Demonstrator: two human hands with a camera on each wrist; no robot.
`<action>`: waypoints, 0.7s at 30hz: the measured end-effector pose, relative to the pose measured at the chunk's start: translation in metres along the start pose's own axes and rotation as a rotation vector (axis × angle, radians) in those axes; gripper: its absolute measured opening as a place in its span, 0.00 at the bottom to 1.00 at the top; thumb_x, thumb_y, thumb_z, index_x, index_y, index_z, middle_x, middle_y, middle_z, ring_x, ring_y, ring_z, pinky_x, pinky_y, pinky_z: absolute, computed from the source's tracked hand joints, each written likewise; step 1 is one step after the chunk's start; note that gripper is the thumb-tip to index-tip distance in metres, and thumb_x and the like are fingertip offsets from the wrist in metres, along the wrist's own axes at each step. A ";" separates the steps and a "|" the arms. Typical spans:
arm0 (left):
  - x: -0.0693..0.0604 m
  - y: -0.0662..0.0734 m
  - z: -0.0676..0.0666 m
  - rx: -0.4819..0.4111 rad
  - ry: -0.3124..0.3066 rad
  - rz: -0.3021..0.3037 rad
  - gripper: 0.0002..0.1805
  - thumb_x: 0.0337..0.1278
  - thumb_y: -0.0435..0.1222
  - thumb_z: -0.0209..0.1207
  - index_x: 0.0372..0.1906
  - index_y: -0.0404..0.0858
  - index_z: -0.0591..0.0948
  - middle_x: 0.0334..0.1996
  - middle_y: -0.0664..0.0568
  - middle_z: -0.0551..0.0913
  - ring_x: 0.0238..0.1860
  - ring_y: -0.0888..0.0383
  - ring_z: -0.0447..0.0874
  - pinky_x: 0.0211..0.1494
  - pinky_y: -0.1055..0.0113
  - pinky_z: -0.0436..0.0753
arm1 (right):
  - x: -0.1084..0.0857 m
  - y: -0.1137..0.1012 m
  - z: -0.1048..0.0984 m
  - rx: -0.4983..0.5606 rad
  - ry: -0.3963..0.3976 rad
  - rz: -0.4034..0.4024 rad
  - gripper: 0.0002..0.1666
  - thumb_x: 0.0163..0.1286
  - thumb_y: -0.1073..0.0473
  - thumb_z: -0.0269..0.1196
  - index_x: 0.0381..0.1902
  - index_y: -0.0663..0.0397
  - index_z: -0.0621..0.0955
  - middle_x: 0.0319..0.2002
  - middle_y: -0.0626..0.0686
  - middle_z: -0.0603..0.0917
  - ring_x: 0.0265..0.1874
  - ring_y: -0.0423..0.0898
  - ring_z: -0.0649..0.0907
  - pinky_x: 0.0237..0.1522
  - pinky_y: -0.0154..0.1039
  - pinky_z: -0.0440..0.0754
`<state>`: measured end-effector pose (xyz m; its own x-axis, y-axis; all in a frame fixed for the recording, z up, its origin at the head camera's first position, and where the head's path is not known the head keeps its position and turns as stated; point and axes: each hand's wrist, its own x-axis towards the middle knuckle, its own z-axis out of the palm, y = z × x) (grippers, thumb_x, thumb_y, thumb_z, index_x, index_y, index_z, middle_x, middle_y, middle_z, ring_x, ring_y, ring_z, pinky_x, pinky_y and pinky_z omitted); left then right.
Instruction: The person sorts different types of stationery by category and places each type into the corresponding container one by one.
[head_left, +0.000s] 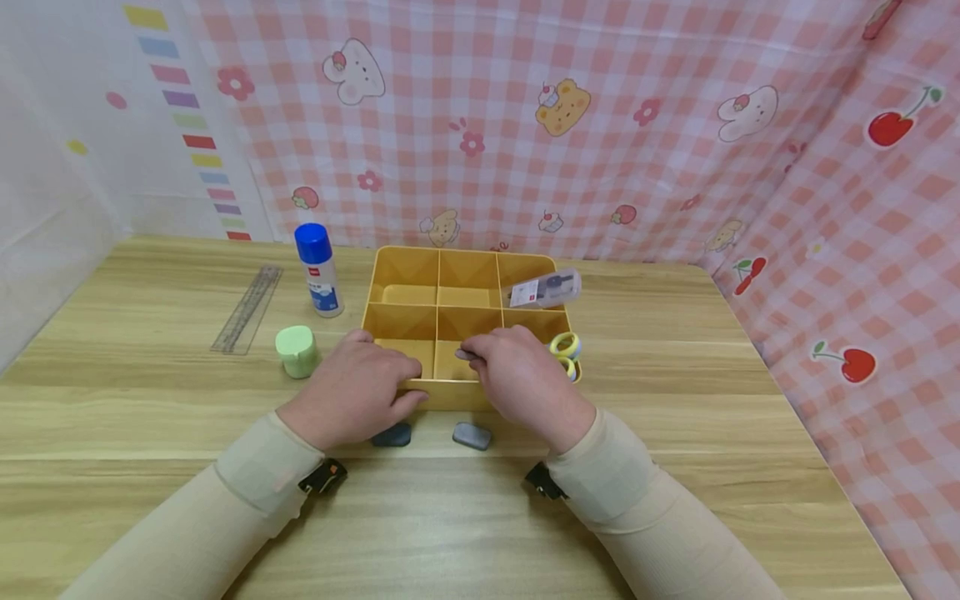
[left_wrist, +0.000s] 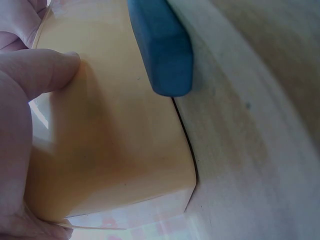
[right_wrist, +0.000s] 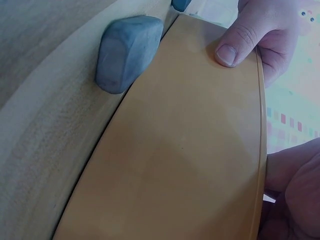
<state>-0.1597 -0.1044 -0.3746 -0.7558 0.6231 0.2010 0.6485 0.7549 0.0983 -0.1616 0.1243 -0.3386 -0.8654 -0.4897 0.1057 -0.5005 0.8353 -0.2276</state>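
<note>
A yellow organizer box [head_left: 459, 397] with several compartments stands on the table. My left hand [head_left: 351, 390] grips its front wall, thumb outside and fingers over the rim; the left wrist view shows the thumb [left_wrist: 50, 72] against the wall. Over the front middle compartment, my right hand [head_left: 528, 382] pinches a small grey block [head_left: 467, 355], perhaps an eraser. In front of the box lie a dark blue-grey block [head_left: 392, 435] and a lighter grey block [head_left: 472, 435]. Scissors [head_left: 566, 345] with yellow handles stand in the front right compartment, partly behind my right hand. A clear case [head_left: 546, 288] leans in the back right compartment.
Left of the box stand a glue bottle [head_left: 318, 271] with a blue cap and a light green container [head_left: 297, 351]. A transparent ruler [head_left: 247, 310] lies farther left. Behind the table hangs a pink checked cloth [head_left: 495, 100].
</note>
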 end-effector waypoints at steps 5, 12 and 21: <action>0.000 0.000 0.000 -0.001 -0.003 0.001 0.20 0.67 0.52 0.66 0.22 0.52 0.73 0.17 0.65 0.73 0.21 0.65 0.68 0.41 0.58 0.63 | 0.000 0.000 0.000 -0.012 0.000 0.000 0.11 0.78 0.58 0.64 0.52 0.51 0.89 0.44 0.48 0.93 0.43 0.49 0.88 0.59 0.48 0.80; 0.001 -0.001 -0.001 -0.003 -0.022 -0.007 0.20 0.68 0.53 0.66 0.23 0.52 0.74 0.17 0.65 0.73 0.21 0.64 0.69 0.42 0.58 0.62 | -0.001 0.000 0.000 -0.022 -0.014 0.010 0.11 0.78 0.59 0.63 0.52 0.52 0.89 0.44 0.48 0.93 0.44 0.50 0.87 0.59 0.48 0.80; 0.000 -0.001 -0.001 -0.005 -0.029 -0.010 0.19 0.68 0.53 0.65 0.24 0.52 0.75 0.17 0.65 0.74 0.21 0.64 0.70 0.42 0.58 0.62 | -0.002 0.000 0.000 -0.009 -0.030 0.031 0.13 0.78 0.61 0.63 0.55 0.52 0.88 0.48 0.50 0.92 0.47 0.52 0.86 0.57 0.47 0.81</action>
<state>-0.1604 -0.1048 -0.3736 -0.7647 0.6210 0.1720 0.6410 0.7604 0.1046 -0.1596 0.1250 -0.3389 -0.8793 -0.4712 0.0697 -0.4742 0.8522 -0.2212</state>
